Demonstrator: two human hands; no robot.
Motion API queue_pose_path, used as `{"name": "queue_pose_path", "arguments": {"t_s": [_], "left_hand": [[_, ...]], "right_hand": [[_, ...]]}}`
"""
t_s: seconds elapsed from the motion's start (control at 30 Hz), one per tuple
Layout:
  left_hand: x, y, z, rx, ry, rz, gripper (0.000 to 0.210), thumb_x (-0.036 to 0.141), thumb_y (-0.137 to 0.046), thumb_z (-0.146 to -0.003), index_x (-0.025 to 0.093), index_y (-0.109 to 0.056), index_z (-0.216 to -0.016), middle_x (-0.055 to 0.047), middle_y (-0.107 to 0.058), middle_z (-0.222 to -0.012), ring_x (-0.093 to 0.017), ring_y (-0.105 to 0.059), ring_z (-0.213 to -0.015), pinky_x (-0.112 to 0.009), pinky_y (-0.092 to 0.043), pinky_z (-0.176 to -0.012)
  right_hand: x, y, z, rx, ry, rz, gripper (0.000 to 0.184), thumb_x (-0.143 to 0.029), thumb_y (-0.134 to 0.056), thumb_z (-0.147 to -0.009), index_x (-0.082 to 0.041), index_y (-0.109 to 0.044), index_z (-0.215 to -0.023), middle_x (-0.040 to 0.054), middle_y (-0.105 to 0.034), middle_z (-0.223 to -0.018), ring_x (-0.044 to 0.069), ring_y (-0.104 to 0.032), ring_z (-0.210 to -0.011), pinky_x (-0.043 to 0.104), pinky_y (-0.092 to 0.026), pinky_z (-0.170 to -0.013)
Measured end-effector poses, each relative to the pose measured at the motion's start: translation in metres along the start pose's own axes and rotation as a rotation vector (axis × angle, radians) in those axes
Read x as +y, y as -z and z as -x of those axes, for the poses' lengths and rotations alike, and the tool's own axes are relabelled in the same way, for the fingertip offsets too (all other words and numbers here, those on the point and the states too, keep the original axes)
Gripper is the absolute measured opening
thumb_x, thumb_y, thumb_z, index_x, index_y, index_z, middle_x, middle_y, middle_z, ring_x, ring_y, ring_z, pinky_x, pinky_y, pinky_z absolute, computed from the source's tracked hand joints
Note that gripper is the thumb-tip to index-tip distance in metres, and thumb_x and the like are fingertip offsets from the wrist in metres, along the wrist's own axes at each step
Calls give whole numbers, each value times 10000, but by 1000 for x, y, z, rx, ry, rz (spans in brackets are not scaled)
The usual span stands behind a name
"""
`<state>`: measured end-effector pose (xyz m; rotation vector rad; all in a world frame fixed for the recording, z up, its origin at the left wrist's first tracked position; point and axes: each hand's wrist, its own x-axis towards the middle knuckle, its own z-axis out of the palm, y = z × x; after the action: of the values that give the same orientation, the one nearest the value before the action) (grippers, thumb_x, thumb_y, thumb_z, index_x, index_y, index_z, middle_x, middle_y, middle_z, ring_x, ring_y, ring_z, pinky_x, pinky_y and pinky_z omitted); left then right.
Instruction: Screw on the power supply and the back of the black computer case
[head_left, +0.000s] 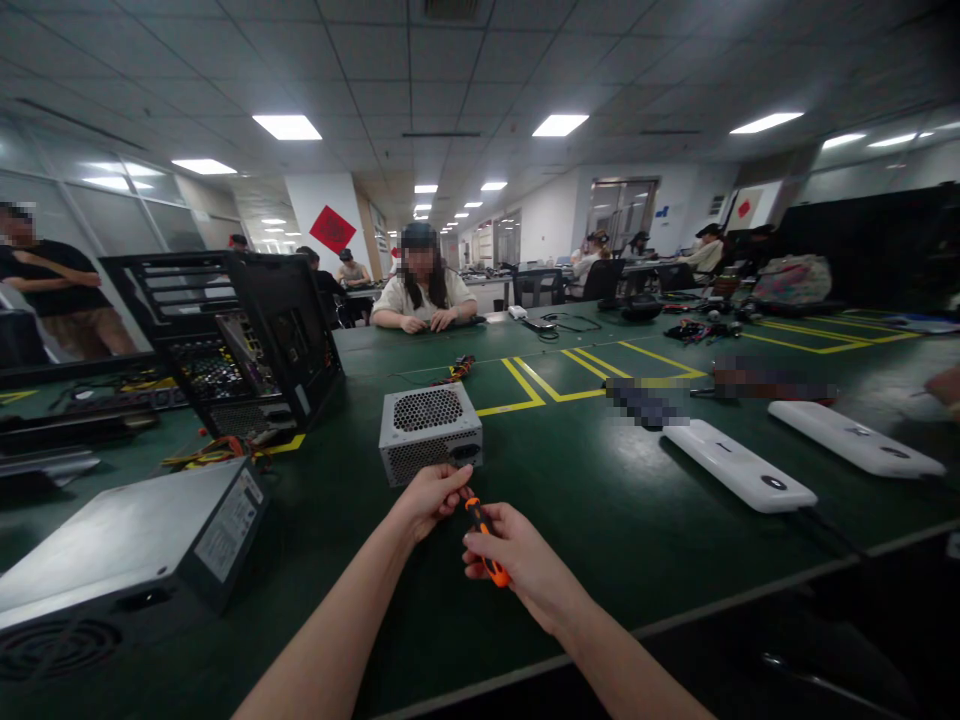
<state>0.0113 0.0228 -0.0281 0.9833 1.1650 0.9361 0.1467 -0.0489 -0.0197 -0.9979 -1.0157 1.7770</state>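
A computer case (304,345) on a workbench (570,480) suggests a workshop

The screwdriver (486,541) is mostly orange and black. The counter (544,495) is dark green, marked with yellow stripes (514,408). The small metal box (430,437) is silver-grey, patterned with dark honeycomb holes (429,409), its socket (466,454) black. The computer case (283,345) is black, the slim devices (750,470) plain white, the pillar's diamond (333,230) red. The bag (793,280) looks pale and multicoloured, though distance blurs its print.
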Motion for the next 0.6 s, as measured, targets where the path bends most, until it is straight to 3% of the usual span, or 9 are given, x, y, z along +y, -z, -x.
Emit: {"name": "queue_pose_path", "arguments": {"t_s": [0.17, 0.3, 0.43, 0.6], "left_hand": [[0, -2, 1, 27, -7, -42, 335, 401, -636, -629, 116, -461, -613, 12, -519, -501, 17, -295, -317, -121, -133, -306], [1, 0, 3, -4, -9, -28, 320, 396, -624, -649, 105, -492, -633, 25, -493, -479, 15, -299, -322, -114, -150, -305], [6, 3, 9, -90, 32, 66, 228, 295, -620, -683, 90, -552, -755, -30, -580, -669, 20, -350, -371, -96, -173, -303], [10, 5, 12, -115, 75, 78, 136, 208, -579, -722, 76, -554, -703, -10, -540, -583, 31, -288, -335, -90, -142, -289]], "right_hand": [[-4, -2, 2, -15, -61, -74, 54, -189, -497, -764, -149, -472, -790, -7, -556, -650, 83, -548, -550, 240, -480, -555], [-8, -1, 3, 6, -78, -102, 66, -192, -486, -763, -141, -493, -804, 3, -557, -653, 71, -529, -535, 170, -403, -457], [-6, 1, 0, 71, -1, -83, 139, -107, -544, -689, -144, -476, -805, -27, -518, -615, 54, -472, -501, 133, -277, -365], [-6, 2, -1, 60, -39, -86, 40, -175, -478, -769, -143, -455, -761, -7, -534, -630, 61, -492, -499, 157, -344, -411]]}}
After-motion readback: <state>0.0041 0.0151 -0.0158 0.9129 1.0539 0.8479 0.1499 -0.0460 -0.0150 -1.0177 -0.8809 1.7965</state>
